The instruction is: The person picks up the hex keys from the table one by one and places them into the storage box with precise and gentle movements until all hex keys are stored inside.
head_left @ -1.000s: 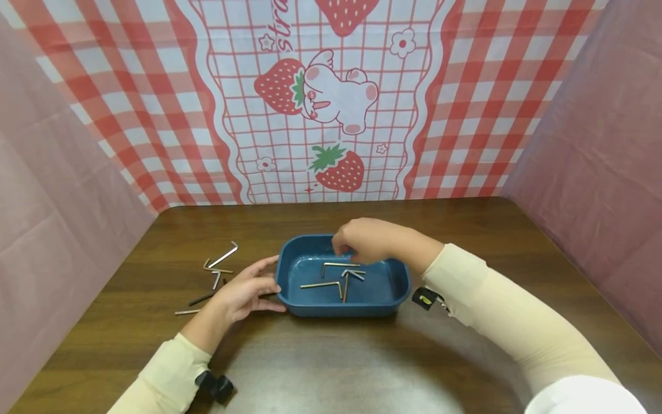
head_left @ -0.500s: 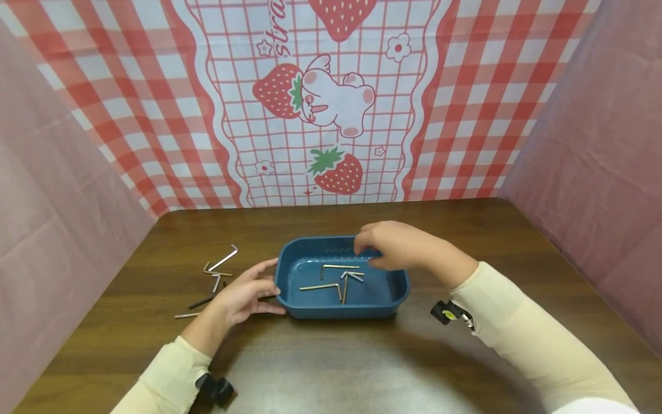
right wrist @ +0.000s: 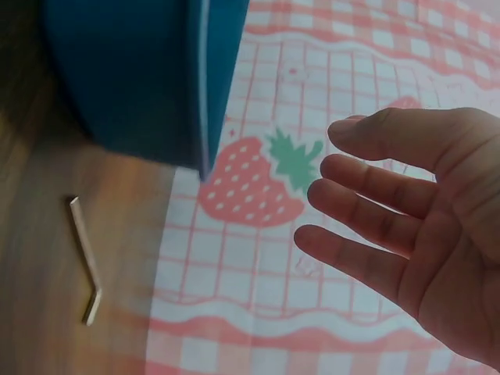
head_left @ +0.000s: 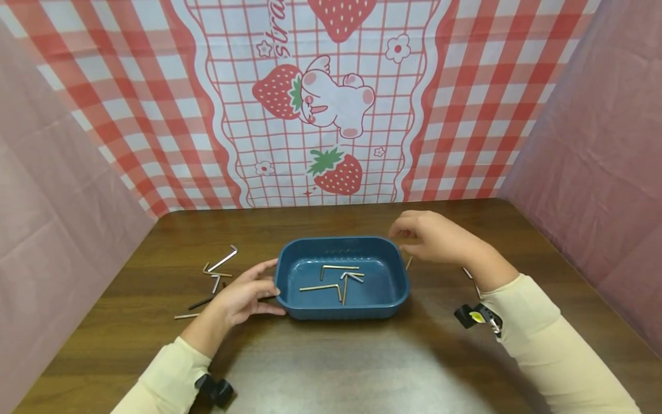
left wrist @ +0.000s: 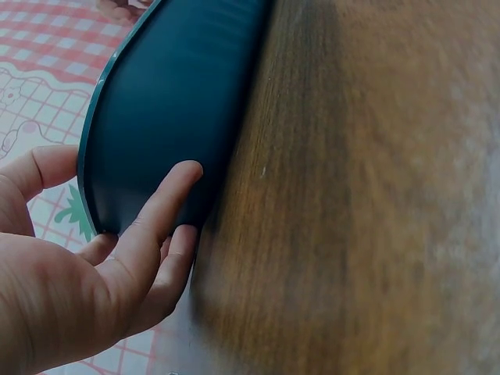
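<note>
Head view: the left hand (head_left: pixel 246 296), fingers spread, braces the blue tray (head_left: pixel 341 312) of hex keys (head_left: pixel 318 287); the right hand (head_left: pixel 431 236), empty, fingers parted, seems to reach; next likely means pinching the loose key (head_left: pixel 409 263) alongside.

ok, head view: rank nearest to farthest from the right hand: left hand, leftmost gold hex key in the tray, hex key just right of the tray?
1. Right-side hex key: on the table, beside the tray's right end.
2. Leftmost gold hex key: inside the tray.
3. Left hand: touching the tray's left end.
</note>
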`<state>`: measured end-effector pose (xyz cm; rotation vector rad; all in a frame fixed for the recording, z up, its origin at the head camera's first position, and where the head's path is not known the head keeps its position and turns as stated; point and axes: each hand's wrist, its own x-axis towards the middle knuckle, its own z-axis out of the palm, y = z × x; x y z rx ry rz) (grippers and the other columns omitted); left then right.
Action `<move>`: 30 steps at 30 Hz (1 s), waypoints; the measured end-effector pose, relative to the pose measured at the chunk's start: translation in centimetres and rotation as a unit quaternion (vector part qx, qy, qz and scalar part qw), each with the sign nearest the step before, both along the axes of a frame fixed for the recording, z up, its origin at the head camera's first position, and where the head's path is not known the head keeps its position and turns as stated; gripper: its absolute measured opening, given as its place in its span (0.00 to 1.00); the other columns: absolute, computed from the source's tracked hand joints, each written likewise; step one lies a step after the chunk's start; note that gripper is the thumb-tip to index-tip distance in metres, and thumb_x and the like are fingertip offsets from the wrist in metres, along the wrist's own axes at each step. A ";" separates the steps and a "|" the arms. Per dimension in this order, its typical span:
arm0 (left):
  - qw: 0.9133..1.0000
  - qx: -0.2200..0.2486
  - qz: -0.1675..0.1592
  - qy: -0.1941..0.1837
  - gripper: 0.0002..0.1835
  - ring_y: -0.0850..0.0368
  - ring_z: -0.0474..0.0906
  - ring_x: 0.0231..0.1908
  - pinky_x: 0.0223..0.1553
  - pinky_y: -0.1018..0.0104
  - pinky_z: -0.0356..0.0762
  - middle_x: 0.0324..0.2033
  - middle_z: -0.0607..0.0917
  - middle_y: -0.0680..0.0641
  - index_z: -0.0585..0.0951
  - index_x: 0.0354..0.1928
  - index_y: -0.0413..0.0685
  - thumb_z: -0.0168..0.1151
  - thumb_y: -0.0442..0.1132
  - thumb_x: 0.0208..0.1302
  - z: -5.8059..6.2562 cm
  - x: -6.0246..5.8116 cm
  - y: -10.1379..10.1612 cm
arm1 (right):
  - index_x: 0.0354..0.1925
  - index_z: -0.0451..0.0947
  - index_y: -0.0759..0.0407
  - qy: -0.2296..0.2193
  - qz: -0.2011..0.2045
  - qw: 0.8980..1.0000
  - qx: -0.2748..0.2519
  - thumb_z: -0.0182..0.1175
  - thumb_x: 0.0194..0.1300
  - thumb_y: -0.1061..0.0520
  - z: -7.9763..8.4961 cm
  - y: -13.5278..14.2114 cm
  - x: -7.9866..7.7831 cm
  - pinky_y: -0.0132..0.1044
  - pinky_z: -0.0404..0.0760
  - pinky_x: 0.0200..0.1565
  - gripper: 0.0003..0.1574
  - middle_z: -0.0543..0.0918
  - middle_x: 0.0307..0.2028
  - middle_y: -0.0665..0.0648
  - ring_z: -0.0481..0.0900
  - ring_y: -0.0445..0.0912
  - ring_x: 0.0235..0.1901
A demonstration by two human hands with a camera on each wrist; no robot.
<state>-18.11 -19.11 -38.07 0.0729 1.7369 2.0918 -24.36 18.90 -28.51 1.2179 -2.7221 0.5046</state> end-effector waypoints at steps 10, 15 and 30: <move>1.000 0.003 -0.002 0.001 0.43 0.51 0.78 0.38 0.45 0.40 0.81 0.50 0.73 0.36 0.50 0.75 0.41 0.52 0.24 0.56 0.0 0.0 0.0 | 0.38 0.83 0.63 0.007 -0.020 0.999 -0.030 0.67 0.51 0.71 -2.7 2.4 -1.7 0.42 0.81 0.34 0.14 0.82 0.36 0.56 0.78 0.49 0.32; 1.000 0.006 -0.003 0.004 0.43 0.52 0.78 0.37 0.44 0.41 0.81 0.46 0.74 0.38 0.50 0.75 0.41 0.52 0.24 0.57 0.0 0.1 0.0 | 0.36 0.84 0.63 0.002 -0.020 0.999 -0.037 0.64 0.50 0.74 -4.5 3.1 -2.9 0.45 0.82 0.37 0.13 0.82 0.35 0.55 0.79 0.50 0.36; 1.000 0.006 -0.002 0.005 0.43 0.53 0.78 0.37 0.44 0.41 0.81 0.48 0.74 0.37 0.50 0.75 0.41 0.52 0.24 0.56 -0.1 0.1 0.0 | 0.28 0.85 0.62 0.000 0.005 1.000 -0.001 0.65 0.44 0.75 -7.9 3.8 -5.6 0.47 0.82 0.38 0.12 0.81 0.31 0.54 0.80 0.51 0.35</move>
